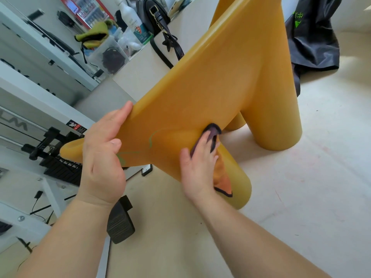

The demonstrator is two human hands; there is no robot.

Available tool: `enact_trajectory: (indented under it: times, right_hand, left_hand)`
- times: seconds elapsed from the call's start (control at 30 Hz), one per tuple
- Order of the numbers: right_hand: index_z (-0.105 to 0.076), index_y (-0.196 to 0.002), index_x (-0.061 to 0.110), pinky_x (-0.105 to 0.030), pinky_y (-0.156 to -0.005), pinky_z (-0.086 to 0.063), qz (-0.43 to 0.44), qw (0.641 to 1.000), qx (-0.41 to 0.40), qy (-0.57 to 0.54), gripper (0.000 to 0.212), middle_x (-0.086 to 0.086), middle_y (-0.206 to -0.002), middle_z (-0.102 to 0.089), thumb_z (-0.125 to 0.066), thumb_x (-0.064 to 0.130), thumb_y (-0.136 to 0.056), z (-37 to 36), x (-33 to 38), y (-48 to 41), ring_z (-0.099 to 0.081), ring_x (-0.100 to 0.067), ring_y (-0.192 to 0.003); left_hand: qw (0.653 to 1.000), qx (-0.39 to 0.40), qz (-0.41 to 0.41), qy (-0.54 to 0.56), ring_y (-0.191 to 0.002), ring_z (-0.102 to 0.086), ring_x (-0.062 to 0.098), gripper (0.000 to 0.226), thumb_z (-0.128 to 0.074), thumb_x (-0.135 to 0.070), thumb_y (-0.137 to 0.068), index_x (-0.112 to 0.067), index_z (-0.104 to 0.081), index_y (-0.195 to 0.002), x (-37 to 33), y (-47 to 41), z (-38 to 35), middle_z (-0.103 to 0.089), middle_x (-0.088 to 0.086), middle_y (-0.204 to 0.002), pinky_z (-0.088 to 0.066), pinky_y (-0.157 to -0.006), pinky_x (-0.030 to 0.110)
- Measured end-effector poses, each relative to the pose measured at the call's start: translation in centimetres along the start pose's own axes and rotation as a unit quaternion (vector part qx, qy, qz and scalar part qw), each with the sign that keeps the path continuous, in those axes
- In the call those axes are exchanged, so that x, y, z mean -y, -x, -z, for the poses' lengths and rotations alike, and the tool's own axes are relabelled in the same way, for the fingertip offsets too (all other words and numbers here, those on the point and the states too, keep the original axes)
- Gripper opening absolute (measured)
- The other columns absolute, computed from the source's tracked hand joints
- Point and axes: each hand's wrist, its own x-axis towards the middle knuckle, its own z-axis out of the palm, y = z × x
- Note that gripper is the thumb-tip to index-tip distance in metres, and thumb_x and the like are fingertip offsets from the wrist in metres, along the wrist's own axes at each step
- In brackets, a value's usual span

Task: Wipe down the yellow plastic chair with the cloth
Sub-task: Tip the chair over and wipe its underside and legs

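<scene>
The yellow plastic chair [210, 83], shaped like an animal with thick round legs, is tipped toward me on the pale floor. My left hand [102, 155] grips its near edge, thumb on the face and fingers wrapped over the rim. My right hand [197, 167] presses an orange cloth with a dark border [221, 180] flat against the chair's side near a leg joint. The cloth hangs down below my palm and bunches dark above my fingertips. A faint green line marks the chair's surface between my hands.
A white shelf unit [40, 63] with black equipment stands at left. A counter [144, 63] behind the chair carries a spray bottle [132, 19], a black bag [154, 15] and a clear box. A dark bag [315, 37] lies at right. A black pedal [120, 219] sits on the floor.
</scene>
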Motion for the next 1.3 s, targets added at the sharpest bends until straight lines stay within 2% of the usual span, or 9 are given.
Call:
enact_trajectory:
  times: [0.2, 0.4, 0.57, 0.73, 0.9, 0.97, 1.07, 1.2, 1.3]
  right_hand:
    - [0.013, -0.161, 0.019, -0.053, -0.123, 0.014, 0.188, 0.973, 0.126, 0.038, 0.113, 0.002, -0.167, 0.027, -0.004, 0.094, -0.078, -0.7, 0.4, 4.6, 0.037, -0.024, -0.149]
    - [-0.006, -0.162, 0.008, -0.059, -0.124, -0.001, 0.220, 0.973, 0.073, 0.004, 0.106, -0.005, -0.172, 0.004, -0.012, 0.085, -0.089, -0.4, 0.0, 3.7, 0.017, -0.030, -0.156]
    - [-0.031, -0.156, 0.001, -0.058, -0.118, -0.023, 0.249, 0.968, -0.001, -0.039, 0.092, -0.010, -0.166, -0.027, -0.011, 0.070, -0.099, -1.2, 1.0, 5.2, -0.021, -0.037, -0.153]
    - [-0.015, -0.163, 0.013, -0.057, -0.118, -0.017, 0.269, 0.957, 0.110, -0.014, 0.109, 0.001, -0.169, -0.019, 0.004, 0.087, -0.084, -1.3, 2.9, 6.1, -0.014, -0.031, -0.154]
    - [-0.013, -0.163, 0.013, -0.051, -0.121, -0.016, 0.284, 0.947, 0.150, -0.003, 0.110, 0.003, -0.171, -0.014, 0.004, 0.087, -0.084, -1.6, 3.3, 6.8, -0.006, -0.021, -0.157]
    - [-0.023, -0.161, 0.014, -0.050, -0.121, -0.020, 0.289, 0.947, 0.140, 0.027, 0.104, 0.002, -0.169, -0.022, 0.003, 0.083, -0.088, -1.3, 2.8, 6.9, -0.012, -0.021, -0.156]
    - [-0.045, -0.152, 0.011, -0.049, -0.118, -0.028, 0.317, 0.939, 0.110, 0.073, 0.089, -0.002, -0.159, -0.042, -0.009, 0.073, -0.099, -0.7, 2.2, 6.4, -0.029, -0.024, -0.150]
    - [-0.071, -0.123, 0.004, -0.039, -0.108, -0.041, 0.403, 0.906, 0.005, 0.126, 0.036, -0.004, -0.130, -0.069, -0.059, 0.028, -0.099, 0.2, 1.3, 4.2, -0.057, -0.020, -0.124]
    - [-0.073, -0.116, 0.003, -0.033, -0.102, -0.044, 0.449, 0.876, -0.019, 0.177, 0.026, -0.006, -0.121, -0.071, -0.061, 0.000, -0.093, 0.4, 0.1, 3.1, -0.064, -0.027, -0.112]
  left_hand:
    - [0.998, -0.017, 0.062, -0.011, -0.131, -0.047, 0.008, 0.058, -0.022, 0.004, -0.092, -0.007, -0.053, -0.140, -0.6, -0.2, -0.2, -0.056, 0.003, -0.137, -0.033, -0.108, 0.022]
    - [0.995, 0.000, 0.084, -0.054, -0.131, -0.045, -0.004, 0.052, -0.025, 0.011, -0.102, -0.013, -0.052, -0.139, -1.8, -0.5, 0.0, -0.054, -0.006, -0.137, -0.031, -0.105, 0.010]
    - [0.976, -0.142, 0.080, -0.147, -0.124, -0.053, 0.020, 0.040, -0.043, -0.017, -0.093, -0.006, -0.063, -0.125, -3.0, 3.1, -0.1, -0.059, 0.002, -0.127, -0.040, -0.106, 0.038]
    - [0.913, -0.078, 0.379, 0.132, -0.096, -0.067, 0.014, 0.025, -0.066, -0.020, -0.091, -0.028, -0.064, -0.114, -3.6, 9.7, -2.9, -0.071, -0.009, -0.101, -0.057, -0.080, 0.031]
    - [0.828, -0.045, 0.421, 0.368, -0.093, -0.072, 0.009, 0.067, -0.077, -0.035, -0.074, -0.015, -0.056, -0.134, -2.3, 9.7, -4.8, -0.075, -0.002, -0.102, -0.055, -0.071, 0.019]
    - [0.828, -0.039, 0.438, 0.347, -0.090, -0.073, 0.014, 0.053, -0.075, -0.040, -0.074, -0.026, -0.062, -0.123, -1.5, 9.7, -4.7, -0.075, -0.003, -0.096, -0.056, -0.070, 0.023]
    - [0.836, -0.074, 0.463, 0.285, -0.086, -0.073, 0.022, 0.006, -0.066, -0.017, -0.094, -0.020, -0.070, -0.098, 0.5, 10.1, -4.8, -0.076, 0.001, -0.086, -0.061, -0.070, 0.035]
    - [0.840, -0.149, 0.453, 0.259, -0.074, -0.066, 0.024, 0.010, -0.069, -0.016, -0.091, -0.022, -0.071, -0.085, 3.9, 11.2, -4.8, -0.071, -0.001, -0.076, -0.054, -0.070, 0.044]
    - [0.857, -0.182, 0.435, 0.209, -0.057, -0.042, 0.014, 0.014, -0.073, -0.019, -0.087, -0.024, -0.067, -0.076, 5.6, 11.9, -4.5, -0.043, -0.011, -0.055, -0.036, -0.059, 0.033]
